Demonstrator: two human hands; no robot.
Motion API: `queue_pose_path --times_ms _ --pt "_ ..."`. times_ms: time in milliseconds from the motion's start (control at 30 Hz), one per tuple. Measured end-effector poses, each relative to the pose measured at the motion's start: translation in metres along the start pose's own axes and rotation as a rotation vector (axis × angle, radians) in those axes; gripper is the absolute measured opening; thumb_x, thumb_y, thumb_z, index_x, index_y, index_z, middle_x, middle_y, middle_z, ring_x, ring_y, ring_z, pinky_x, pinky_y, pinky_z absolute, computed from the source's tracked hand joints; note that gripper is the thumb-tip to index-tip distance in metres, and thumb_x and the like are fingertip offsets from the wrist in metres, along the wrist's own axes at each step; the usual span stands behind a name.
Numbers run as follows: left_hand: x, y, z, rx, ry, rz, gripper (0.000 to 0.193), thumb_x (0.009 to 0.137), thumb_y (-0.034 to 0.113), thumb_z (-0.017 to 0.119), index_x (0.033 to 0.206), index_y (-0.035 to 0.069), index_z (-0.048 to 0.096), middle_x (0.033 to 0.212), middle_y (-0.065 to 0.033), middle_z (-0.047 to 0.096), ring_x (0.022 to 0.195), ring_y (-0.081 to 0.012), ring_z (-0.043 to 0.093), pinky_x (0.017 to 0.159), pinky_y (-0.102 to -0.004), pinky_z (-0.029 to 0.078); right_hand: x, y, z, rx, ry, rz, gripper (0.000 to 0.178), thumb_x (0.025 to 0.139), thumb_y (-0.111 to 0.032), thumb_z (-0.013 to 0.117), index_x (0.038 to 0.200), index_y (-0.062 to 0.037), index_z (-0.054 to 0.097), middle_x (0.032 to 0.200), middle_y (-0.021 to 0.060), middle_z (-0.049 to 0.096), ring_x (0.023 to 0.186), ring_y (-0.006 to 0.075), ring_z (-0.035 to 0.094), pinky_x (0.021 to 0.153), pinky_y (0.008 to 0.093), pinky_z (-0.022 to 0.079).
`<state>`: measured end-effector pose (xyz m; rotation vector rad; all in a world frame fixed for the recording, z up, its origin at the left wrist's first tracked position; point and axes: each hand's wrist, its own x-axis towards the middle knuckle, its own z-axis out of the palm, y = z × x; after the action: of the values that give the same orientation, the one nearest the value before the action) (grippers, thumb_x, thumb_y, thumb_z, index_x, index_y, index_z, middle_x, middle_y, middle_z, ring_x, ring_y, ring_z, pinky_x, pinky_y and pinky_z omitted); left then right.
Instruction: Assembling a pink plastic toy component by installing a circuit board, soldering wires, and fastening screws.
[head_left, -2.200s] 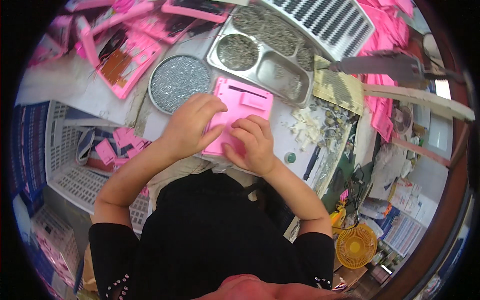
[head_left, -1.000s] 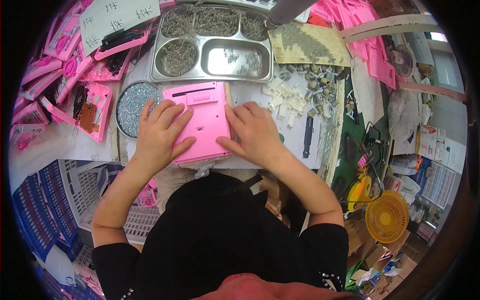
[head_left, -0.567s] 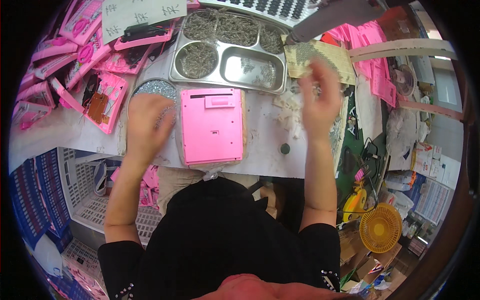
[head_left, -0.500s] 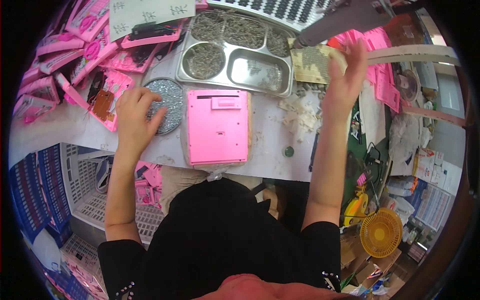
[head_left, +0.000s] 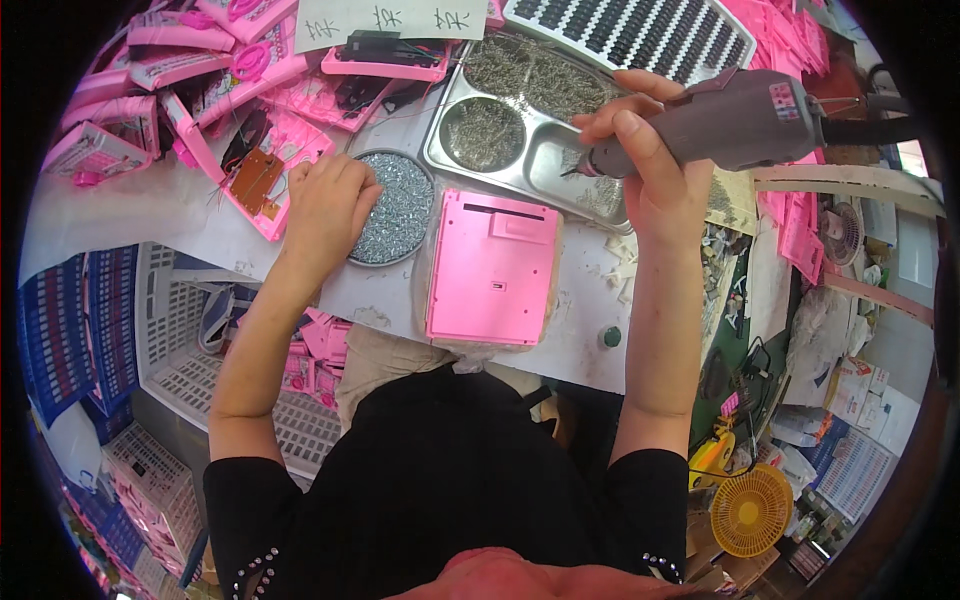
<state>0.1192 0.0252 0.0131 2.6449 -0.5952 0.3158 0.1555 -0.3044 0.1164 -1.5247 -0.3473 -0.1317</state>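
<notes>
My right hand [head_left: 655, 165] is wrapped round a grey electric screwdriver [head_left: 745, 120]. Its thin bit points left, above the steel tray [head_left: 437, 150]. At the left, my left hand [head_left: 330, 205] rests at the edge of a round dish with small silvery screws [head_left: 398, 215]. Its fingers are curled together, and whatever they hold is hidden. Between my arms a flat pink plastic case [head_left: 480, 285] lies on a wrapped pad, with small screw holes and a raised rectangular part near its top. Neither hand touches this case.
Pink toy parts [head_left: 215, 65] are piled at the far left, next to an opened pink shell with a brown board [head_left: 257, 180]. A black-and-white beaded panel [head_left: 640, 35] lies at the back. A small green-topped piece [head_left: 609, 337] sits near the table's front edge.
My right hand has closed round the screwdriver and drawn it left over the tray. My left hand's fingers, spread over the dish before, have curled in. The whole view has shifted.
</notes>
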Motion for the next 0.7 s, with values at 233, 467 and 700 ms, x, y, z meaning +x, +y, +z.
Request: queue_pose_path --times_ms 233,467,700 --pt "-0.012 -0.003 -0.003 -0.147 0.089 -0.014 0.013 0.095 0.018 0.065 0.094 0.007 0.06 0.087 -0.0089 0.06 0.087 -0.03 0.059 0.084 -0.0429 0.039 -0.026 -0.006 0.041 -0.57 0.582 -0.609 0.044 0.085 -0.008 0.078 0.124 0.0047 0.063 0.123 0.0142 0.064 0.115 0.0216 0.058 0.098 0.0375 0.049" --pt "-0.014 0.007 -0.026 -0.209 -0.038 -0.088 0.013 0.093 0.014 0.065 0.088 0.004 0.058 0.084 -0.0128 0.058 0.085 -0.0334 0.059 0.076 -0.0437 0.041 -0.024 0.074 0.13 -1.19 -0.475 -0.344 0.017 0.073 -0.02 0.079 0.088 -0.0126 0.075 0.101 0.0037 0.072 0.1 0.0274 0.061 0.09 0.0474 0.045" --pt "-0.033 0.005 -0.039 -0.476 0.007 -0.145 0.012 0.092 0.01 0.066 0.089 0.0 0.059 0.082 -0.0138 0.058 0.079 -0.0345 0.058 0.071 -0.0432 0.045 0.002 0.092 0.151 -1.318 -0.743 -0.26 0.02 0.084 -0.031 0.072 0.08 -0.013 0.077 0.087 0.0054 0.074 0.094 0.026 0.065 0.084 0.0446 0.047"
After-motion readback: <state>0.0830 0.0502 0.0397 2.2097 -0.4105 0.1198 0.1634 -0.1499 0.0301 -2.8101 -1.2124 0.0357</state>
